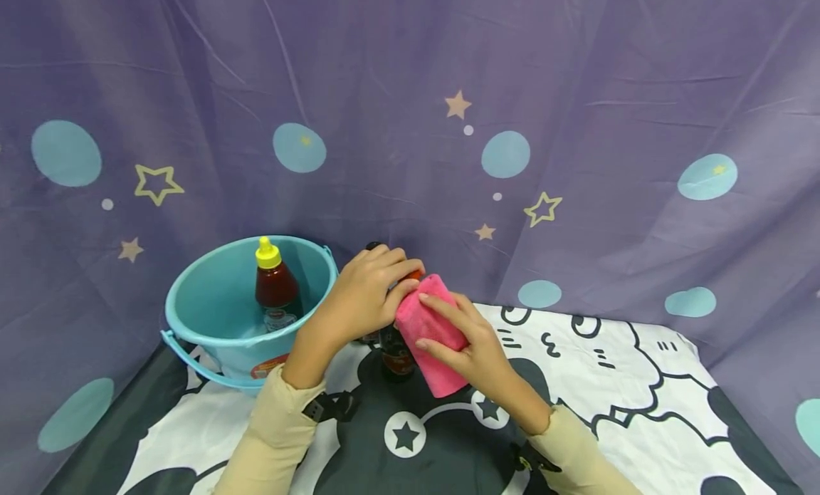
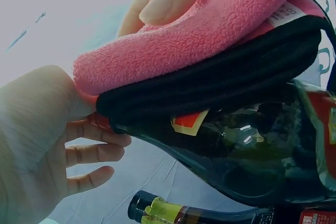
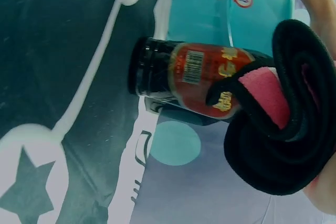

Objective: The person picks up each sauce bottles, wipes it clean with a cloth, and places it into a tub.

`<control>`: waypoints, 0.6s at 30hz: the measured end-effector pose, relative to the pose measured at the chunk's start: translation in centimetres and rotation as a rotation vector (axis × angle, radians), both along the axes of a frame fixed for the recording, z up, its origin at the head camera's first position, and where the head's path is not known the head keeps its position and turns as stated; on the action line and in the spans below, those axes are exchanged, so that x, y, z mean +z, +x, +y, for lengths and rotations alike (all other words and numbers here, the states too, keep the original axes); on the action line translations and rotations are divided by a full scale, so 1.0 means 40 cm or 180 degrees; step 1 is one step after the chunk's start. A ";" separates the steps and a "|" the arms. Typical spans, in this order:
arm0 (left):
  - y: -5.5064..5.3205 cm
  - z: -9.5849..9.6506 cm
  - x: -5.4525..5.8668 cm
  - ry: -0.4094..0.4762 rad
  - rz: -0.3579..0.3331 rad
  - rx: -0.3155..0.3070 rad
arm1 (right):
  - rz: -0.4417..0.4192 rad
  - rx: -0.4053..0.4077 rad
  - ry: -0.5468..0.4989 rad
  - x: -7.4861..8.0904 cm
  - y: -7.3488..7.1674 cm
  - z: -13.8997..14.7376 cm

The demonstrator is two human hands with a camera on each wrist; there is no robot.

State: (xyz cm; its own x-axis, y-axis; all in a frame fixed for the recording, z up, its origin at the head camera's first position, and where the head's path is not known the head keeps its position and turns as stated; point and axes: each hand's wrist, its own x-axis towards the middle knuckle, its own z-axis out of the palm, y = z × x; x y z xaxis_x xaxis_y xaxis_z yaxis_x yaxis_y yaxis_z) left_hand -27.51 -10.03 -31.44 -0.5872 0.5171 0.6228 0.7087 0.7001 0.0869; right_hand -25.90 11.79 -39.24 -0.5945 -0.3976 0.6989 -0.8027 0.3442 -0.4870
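A dark glass sauce bottle (image 1: 397, 356) with a red label stands upright on the patterned cloth. At its top, my left hand (image 1: 365, 288) pinches the red cap between thumb and fingers; the remaining fingers extend past it in the left wrist view. My right hand (image 1: 474, 345) holds a folded pink towel (image 1: 429, 324) against the bottle's side. The towel's black underside (image 2: 210, 82) faces the glass, close along the neck and shoulder. Behind the left hand is another dark bottle, whose neck with a yellow label (image 2: 163, 209) shows in the left wrist view.
To the left stands a light blue bucket (image 1: 221, 349) with its handle hanging down in front. Inside it leans a red sauce bottle (image 1: 277, 288) with a yellow tip. A purple curtain (image 1: 410, 124) hangs behind the black and white tablecloth (image 1: 647, 438).
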 end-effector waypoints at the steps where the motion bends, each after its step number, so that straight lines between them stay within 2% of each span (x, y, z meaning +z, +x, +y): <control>1: 0.001 0.000 0.000 0.0002 -0.0005 0.0009 | -0.0028 -0.0006 0.0018 0.000 0.002 -0.001; 14: 0.005 -0.001 0.004 -0.0030 0.0020 0.0025 | -0.0123 0.0064 0.0004 0.009 0.002 -0.001; 18: 0.006 0.000 0.001 0.0005 -0.0047 0.0010 | -0.0125 0.0070 0.0103 0.002 0.002 0.006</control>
